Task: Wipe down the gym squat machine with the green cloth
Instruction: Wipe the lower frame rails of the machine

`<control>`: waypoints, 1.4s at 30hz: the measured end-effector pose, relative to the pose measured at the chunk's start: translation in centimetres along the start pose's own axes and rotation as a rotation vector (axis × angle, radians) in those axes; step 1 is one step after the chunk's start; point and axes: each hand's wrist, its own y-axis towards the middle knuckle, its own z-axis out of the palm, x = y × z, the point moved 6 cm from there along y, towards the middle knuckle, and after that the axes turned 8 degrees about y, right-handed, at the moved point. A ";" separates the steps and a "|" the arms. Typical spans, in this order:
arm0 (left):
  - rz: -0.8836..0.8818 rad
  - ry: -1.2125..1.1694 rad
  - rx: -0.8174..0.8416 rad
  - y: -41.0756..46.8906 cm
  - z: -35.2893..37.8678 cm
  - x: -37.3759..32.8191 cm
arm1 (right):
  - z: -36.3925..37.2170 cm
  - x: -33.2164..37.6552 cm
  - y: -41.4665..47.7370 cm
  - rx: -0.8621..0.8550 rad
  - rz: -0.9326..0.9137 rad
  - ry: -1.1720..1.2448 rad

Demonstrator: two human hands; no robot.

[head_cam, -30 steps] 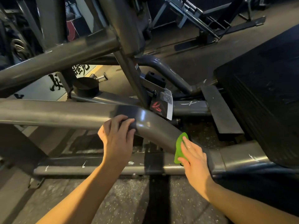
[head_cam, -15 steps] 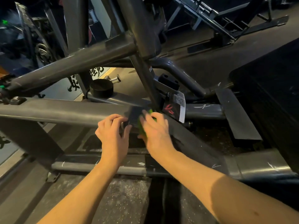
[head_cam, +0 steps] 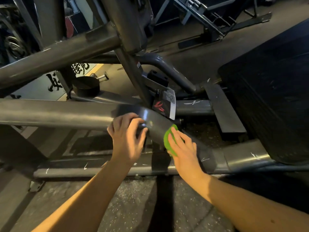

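Two hands: left hand (head_cam: 127,139) grips smooth round tube (head_cam: 50,113), right hand (head_cam: 184,149) flattens green cloth (head_cam: 167,141).

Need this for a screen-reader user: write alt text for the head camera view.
A person's right hand presses a green cloth against a sloping grey tube of the squat machine, while the left hand grips the same tube a little higher up. A black ridged platform stands to the right.

I see dim light on speckled dark rubber floor (head_cam: 133,206), black-lettered white floor mat (head_cam: 36,92) left, another dark steel frame (head_cam: 209,19) behind.
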 end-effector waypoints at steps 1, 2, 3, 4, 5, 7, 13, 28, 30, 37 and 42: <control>0.013 0.029 0.014 0.1 0.4 -0.7 | -0.2 -1.7 -1.2 0.016 0.061 0.009; 0.009 0.057 0.033 0.1 0.8 -1.1 | -0.4 -3.6 -2.2 0.018 0.126 0.002; -0.002 0.084 0.046 0.2 1.3 -1.4 | -0.5 -5.1 -3.0 0.051 0.151 -0.066; -0.005 0.098 0.049 0.2 1.7 -1.7 | -0.6 -5.4 -3.2 0.084 0.154 -0.065; 0.017 0.104 0.046 0.2 2.0 -2.1 | -0.8 -5.0 -3.0 0.089 0.135 -0.079; 0.113 0.133 0.034 0.0 2.5 -3.4 | -1.1 -3.2 -0.9 0.041 0.179 0.055; 0.205 0.139 -0.026 -0.5 2.5 -4.6 | -1.6 0.9 2.1 0.025 0.092 0.362; 0.307 0.213 0.107 -1.4 4.6 -7.6 | -2.1 -5.6 -1.0 0.103 0.361 0.455; 0.334 0.235 0.159 -1.6 5.3 -8.2 | -2.1 -8.8 -2.6 0.083 0.427 0.449; 0.342 0.242 0.192 -1.6 6.0 -8.0 | -2.4 -13.0 -0.9 0.129 0.760 0.370; 0.353 0.195 0.151 -1.5 6.1 -7.8 | -0.9 -6.4 6.8 0.157 0.555 0.641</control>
